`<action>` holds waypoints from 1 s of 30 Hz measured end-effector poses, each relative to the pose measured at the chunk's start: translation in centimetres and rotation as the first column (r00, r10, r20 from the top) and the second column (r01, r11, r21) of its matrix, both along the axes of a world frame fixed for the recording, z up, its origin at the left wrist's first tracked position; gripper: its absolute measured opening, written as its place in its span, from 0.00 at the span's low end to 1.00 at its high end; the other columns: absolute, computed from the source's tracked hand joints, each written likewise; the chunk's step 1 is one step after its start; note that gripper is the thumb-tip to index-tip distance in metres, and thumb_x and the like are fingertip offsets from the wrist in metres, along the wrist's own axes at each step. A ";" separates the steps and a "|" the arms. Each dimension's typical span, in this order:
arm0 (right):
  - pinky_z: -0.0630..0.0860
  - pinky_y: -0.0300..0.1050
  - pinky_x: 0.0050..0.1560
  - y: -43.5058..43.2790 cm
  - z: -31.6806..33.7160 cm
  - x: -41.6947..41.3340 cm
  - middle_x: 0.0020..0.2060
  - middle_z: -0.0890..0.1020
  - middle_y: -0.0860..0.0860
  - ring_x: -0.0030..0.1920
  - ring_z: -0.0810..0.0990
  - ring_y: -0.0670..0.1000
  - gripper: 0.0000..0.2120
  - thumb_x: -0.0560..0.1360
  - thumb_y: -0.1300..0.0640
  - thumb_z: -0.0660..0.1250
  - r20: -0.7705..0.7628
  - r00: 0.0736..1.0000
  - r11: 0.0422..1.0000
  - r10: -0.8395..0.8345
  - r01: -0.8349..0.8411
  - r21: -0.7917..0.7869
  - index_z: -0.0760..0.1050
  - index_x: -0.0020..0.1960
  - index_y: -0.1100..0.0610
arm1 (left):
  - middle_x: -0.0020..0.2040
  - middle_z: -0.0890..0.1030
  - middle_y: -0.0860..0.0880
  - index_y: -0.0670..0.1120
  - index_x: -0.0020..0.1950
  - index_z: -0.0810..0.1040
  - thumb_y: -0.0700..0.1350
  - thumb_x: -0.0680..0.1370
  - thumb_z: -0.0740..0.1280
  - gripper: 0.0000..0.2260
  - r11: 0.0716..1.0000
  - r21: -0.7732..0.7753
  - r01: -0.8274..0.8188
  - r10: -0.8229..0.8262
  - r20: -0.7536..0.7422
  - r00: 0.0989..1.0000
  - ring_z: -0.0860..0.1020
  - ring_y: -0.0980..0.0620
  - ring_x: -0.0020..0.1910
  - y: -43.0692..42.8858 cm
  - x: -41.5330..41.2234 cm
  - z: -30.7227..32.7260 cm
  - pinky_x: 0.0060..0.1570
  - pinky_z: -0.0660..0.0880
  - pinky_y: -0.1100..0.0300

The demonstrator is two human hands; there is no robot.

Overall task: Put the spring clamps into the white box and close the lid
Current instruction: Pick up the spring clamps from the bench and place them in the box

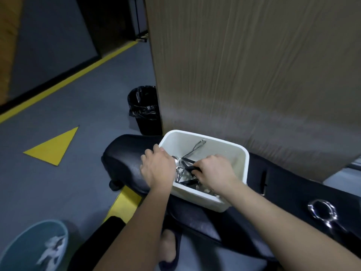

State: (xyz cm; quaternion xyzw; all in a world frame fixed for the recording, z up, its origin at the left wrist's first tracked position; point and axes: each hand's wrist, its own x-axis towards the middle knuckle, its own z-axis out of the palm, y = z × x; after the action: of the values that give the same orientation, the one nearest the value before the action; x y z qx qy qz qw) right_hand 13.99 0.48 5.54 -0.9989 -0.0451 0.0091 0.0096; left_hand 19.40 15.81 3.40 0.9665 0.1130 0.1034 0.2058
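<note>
Place: I seem to be in a workshop or factory hall, not a home.
Floor: the smooth grey painted floor (82, 106) carries a yellow safety line (64, 83) and a yellow painted triangle (54, 146), the markings of an industrial walkway.
Partition: a tall panel wrapped in brown corrugated cardboard (254, 75) rises right in front of me.
Bins: a black waste bin lined with a black plastic bag (145, 109) stands beside that panel; a teal bin holding crumpled white paper (37, 249) sits near my leg.
Seat: a black padded leather bench (125, 163) carries my work.
</note>
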 end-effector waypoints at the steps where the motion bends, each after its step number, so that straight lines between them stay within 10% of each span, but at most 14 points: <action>1: 0.75 0.49 0.51 0.5 -0.5 0.4 0.48 0.84 0.55 0.51 0.82 0.61 0.12 0.77 0.48 0.64 -0.061 0.998 1.000 -0.027 0.027 -0.009 0.82 0.52 0.52 | 0.56 0.78 0.41 0.45 0.61 0.76 0.47 0.83 0.51 0.17 1.000 0.000 0.000 0.000 0.001 1.000 0.75 0.40 0.55 0.0 0.0 0.0 0.50 0.71 0.46; 11: 0.71 0.47 0.41 1.4 -2.5 0.4 0.46 0.83 0.56 0.48 0.82 0.60 0.14 0.73 0.45 0.63 -0.173 0.970 0.969 -0.171 0.198 0.150 0.80 0.44 0.55 | 0.57 0.79 0.42 0.45 0.69 0.73 0.48 0.83 0.52 0.19 0.999 0.039 0.021 -0.021 -0.005 1.000 0.75 0.41 0.56 -0.4 -0.5 -0.1 0.50 0.71 0.47; 19: 0.71 0.51 0.46 0.8 -3.2 0.0 0.55 0.82 0.55 0.56 0.80 0.59 0.17 0.79 0.42 0.58 -0.243 0.950 0.938 -0.195 0.253 0.238 0.73 0.58 0.53 | 0.57 0.78 0.41 0.45 0.67 0.73 0.49 0.83 0.52 0.18 0.999 0.022 0.045 -0.044 -0.021 0.999 0.74 0.41 0.57 -0.4 -0.9 0.4 0.51 0.71 0.47; 30: 0.76 0.46 0.45 -0.3 -3.0 0.4 0.44 0.83 0.48 0.49 0.82 0.54 0.11 0.74 0.42 0.68 -0.252 0.923 0.827 -0.289 0.374 0.421 0.79 0.50 0.49 | 0.66 0.75 0.40 0.50 0.81 0.53 0.54 0.83 0.49 0.26 0.987 0.043 0.157 -0.143 -0.230 0.962 0.76 0.37 0.60 0.1 -0.2 2.0 0.50 0.69 0.51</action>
State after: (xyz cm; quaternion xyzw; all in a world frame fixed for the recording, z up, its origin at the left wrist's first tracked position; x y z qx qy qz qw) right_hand 14.37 0.17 2.54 -0.9553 0.1298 0.0850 0.2517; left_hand 19.16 15.88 5.39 0.9836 0.0588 -0.0200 0.1694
